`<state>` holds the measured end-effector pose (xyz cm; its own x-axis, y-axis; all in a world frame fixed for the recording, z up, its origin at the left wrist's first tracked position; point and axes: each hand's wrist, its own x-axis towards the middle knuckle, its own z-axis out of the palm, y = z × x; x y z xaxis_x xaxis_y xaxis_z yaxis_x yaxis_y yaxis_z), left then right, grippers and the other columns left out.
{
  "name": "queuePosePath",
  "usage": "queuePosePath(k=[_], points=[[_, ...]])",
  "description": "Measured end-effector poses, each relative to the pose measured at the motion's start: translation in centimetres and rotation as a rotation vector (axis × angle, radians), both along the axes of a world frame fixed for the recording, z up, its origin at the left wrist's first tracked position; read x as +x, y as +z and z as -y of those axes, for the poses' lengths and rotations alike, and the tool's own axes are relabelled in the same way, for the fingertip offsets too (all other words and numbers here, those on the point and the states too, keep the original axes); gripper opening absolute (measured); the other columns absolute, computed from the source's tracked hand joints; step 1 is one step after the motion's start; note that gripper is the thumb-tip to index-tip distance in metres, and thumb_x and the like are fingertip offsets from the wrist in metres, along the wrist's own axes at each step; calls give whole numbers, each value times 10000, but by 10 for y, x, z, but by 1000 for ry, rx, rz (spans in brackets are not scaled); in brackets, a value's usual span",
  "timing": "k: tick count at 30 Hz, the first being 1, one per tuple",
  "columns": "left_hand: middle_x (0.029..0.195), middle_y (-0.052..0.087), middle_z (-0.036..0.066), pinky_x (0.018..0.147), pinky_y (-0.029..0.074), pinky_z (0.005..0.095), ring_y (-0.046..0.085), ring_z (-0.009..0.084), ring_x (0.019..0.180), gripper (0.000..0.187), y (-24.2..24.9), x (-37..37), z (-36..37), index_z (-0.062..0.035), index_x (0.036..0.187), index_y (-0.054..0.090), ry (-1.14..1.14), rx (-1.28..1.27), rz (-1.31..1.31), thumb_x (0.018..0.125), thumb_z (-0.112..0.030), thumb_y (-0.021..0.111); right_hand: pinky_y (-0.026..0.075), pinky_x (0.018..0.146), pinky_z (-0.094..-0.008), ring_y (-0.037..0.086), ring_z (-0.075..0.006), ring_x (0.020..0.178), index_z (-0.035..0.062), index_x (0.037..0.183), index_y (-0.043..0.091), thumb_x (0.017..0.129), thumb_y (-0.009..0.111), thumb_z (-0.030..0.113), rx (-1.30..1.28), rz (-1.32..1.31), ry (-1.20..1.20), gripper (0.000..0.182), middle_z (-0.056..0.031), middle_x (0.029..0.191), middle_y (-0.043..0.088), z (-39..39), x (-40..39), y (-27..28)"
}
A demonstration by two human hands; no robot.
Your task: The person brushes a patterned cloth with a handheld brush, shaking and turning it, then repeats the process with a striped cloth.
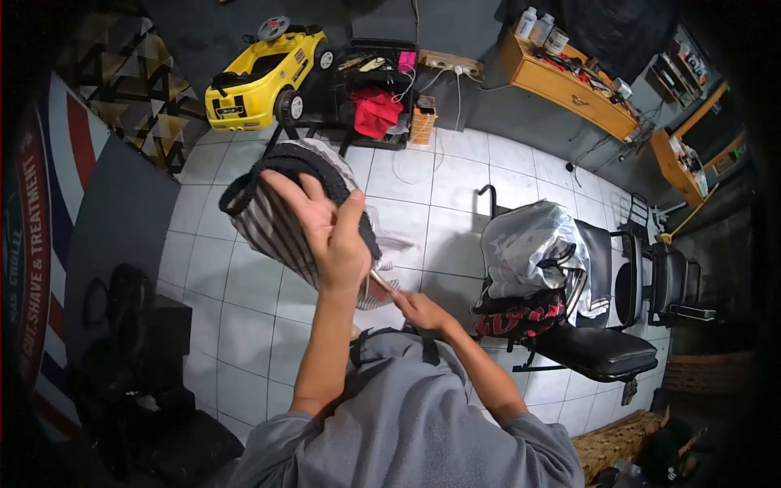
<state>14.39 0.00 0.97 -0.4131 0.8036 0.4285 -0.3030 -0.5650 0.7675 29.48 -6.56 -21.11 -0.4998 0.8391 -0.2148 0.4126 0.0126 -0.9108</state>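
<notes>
Clearly, the cloth (281, 236) hangs at about eleven o'clock from the person's chest, held up above the floor (460, 167). Its long axis seems to slant from ten o'clock, where the dark band (325, 172) loops out, down to four o'clock, near the right hand (421, 311).

From where I stand, the left hand (329, 236) is the nearer one: it lies right against the cloth, its fingers pointing to eleven o'clock, spread and not curled into a fist, with the thumb apart at one o'clock. The band rims those fingertips, and the striped part falls away from them toward seven o'clock. Whether the hand sits wholly inside the opening I can't tell.

The right hand waits lower, at four o'clock from the left, its fingers closed on the end of a thin, pinkish-brown strip (381, 281) that runs up toward ten o'clock to the cloth's edge. I can't make out whether that strip is a handle or a fold.

As for looks, the cloth is pale with dark stripes, baggy and creased, and the band is black and gathered.
</notes>
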Motion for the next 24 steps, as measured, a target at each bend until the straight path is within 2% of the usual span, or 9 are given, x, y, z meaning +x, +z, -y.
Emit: queuePosePath(k=[3, 7, 10, 12, 13, 17, 20, 21, 24], points=[[1493, 56, 196, 940, 319, 231, 259, 142, 1265, 939, 7, -13, 4, -92, 1446, -107, -77, -30, 68, 754, 141, 484, 430, 742, -500, 566, -467, 803, -35, 933, 598, 949, 351, 441, -110, 567, 86, 537, -268, 844, 608, 19, 39, -91], [1499, 94, 177, 968, 309, 245, 230, 183, 1319, 914, -4, -28, 1, -76, 1457, -37, -129, -47, 147, 740, 144, 486, 427, 743, -520, 555, -478, 848, -34, 930, 599, 933, 357, 468, -4, 598, -334, 557, -299, 863, 593, 29, 84, -138], [1503, 106, 168, 984, 300, 250, 215, 203, 1333, 898, -7, -24, 3, -60, 1460, 10, -183, -98, 159, 726, 146, 486, 441, 690, -501, 569, -467, 732, -65, 861, 570, 961, 331, 414, -15, 207, -660, 544, -286, 734, 576, 1, 75, -56], [1484, 195, 163, 1000, 295, 250, 287, 195, 1314, 883, -8, -17, 3, -55, 1461, 46, -280, -110, 143, 714, 149, 472, 311, 394, -287, 338, -117, 408, 79, 706, 430, 965, 314, 483, -381, -338, -723, 493, -12, 511, 369, -17, 54, 35], [1474, 232, 159, 1004, 297, 250, 312, 190, 1306, 882, -6, -15, 3, -55, 1461, 54, -369, -107, 149, 709, 151, 467, 191, 373, -217, 228, -37, 416, 140, 708, 358, 954, 323, 519, -409, -601, -663, 453, 66, 541, 266, -19, 41, 77], [1426, 335, 132, 1022, 307, 266, 383, 171, 1268, 828, -5, -11, 3, -5, 1443, 141, -533, -150, 154, 690, 159, 445, 207, 393, -215, 259, -47, 434, 111, 766, 388, 973, 314, 465, -260, -965, -389, 417, 57, 556, 294, -14, 12, 162], [1401, 369, 125, 1029, 314, 281, 396, 177, 1260, 809, 0, -12, 7, 5, 1432, 174, -637, -171, 243, 683, 159, 438, 264, 446, -236, 287, -68, 502, 72, 813, 408, 989, 280, 418, -317, -604, -192, 408, 40, 602, 317, -17, 10, 146], [1365, 412, 120, 1028, 329, 294, 431, 184, 1228, 781, -4, -12, 6, 16, 1413, 216, -571, -175, 252, 677, 142, 443, 309, 491, -239, 302, -71, 538, 65, 796, 434, 993, 275, 407, -84, -580, -195, 426, 42, 610, 307, -22, 4, 125], [1243, 519, 124, 980, 399, 303, 530, 197, 1107, 714, -13, -29, 5, 22, 1361, 305, -537, -240, 364, 671, 109, 462, 365, 462, -314, 450, -175, 485, 7, 739, 515, 977, 299, 443, 74, -110, -191, 542, -94, 593, 476, -24, 27, 24]])
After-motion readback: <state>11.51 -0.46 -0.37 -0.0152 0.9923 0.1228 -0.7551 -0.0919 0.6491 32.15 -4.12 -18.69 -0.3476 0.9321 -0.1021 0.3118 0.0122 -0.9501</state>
